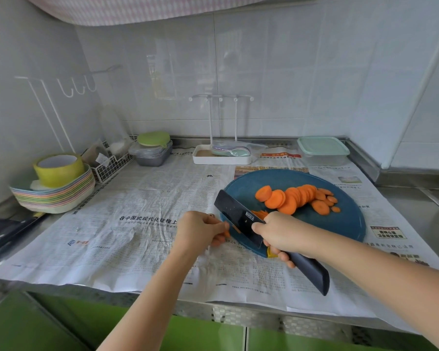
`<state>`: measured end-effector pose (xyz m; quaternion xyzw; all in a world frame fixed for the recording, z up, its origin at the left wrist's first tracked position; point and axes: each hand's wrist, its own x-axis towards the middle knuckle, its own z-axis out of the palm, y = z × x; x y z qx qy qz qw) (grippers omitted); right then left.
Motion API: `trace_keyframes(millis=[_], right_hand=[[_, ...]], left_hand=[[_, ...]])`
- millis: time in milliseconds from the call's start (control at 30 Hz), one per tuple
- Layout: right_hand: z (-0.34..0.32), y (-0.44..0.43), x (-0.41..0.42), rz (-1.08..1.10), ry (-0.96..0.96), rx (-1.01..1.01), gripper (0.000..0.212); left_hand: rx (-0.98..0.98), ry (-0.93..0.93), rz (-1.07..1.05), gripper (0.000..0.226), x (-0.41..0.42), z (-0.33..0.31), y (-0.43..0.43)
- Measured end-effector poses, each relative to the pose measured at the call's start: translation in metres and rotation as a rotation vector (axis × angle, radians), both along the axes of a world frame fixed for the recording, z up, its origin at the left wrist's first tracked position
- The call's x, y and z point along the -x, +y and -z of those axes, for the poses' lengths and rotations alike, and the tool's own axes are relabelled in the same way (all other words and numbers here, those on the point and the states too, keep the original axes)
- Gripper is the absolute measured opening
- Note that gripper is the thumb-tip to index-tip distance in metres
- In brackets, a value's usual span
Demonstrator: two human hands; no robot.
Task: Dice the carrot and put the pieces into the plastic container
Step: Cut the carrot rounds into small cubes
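A round blue cutting board lies on newspaper, with a row of orange carrot slices across its far half. My right hand grips the handle of a black knife, whose blade stands on the board's left part. Thin carrot strips show just behind the blade. My left hand has curled fingers pinching carrot pieces against the blade's left side; most of that carrot is hidden. The clear plastic container with a pale green lid stands at the back right, closed.
Newspaper covers the counter. A stack of pastel plates with a yellow tape roll sits at the left. A wire basket, grey stacked boxes and a white rack tray line the back wall. A dark knife lies far left.
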<state>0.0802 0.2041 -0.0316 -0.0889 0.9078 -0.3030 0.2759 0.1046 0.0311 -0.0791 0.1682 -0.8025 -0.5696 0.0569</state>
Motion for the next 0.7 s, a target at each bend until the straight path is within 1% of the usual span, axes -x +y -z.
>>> trace_keyframes(millis=[100,200,333,467,567,700], right_hand=[[0.000,0.003,0.002,-0.003,0.033,-0.041,0.039],[0.001,0.004,0.001,-0.003,0.054,-0.028,0.041],[0.001,0.002,-0.004,-0.018,0.042,-0.038,0.044],[0.000,0.001,-0.003,-0.029,0.023,-0.045,0.042],[0.001,0.002,-0.001,-0.045,0.043,-0.046,0.039],[0.001,0.002,0.003,-0.064,0.064,-0.071,0.038]], left_hand=[[-0.011,-0.061,0.021,0.016,0.005,-0.003,0.006],[-0.005,-0.125,0.029,0.019,0.008,-0.011,0.011],[-0.066,-0.258,0.053,0.028,0.011,-0.020,0.017],[-0.148,-0.375,0.141,0.031,0.011,-0.024,0.020],[-0.101,-0.402,0.208,0.029,0.011,-0.026,0.018],[-0.049,-0.388,0.218,0.021,0.015,-0.026,0.013]])
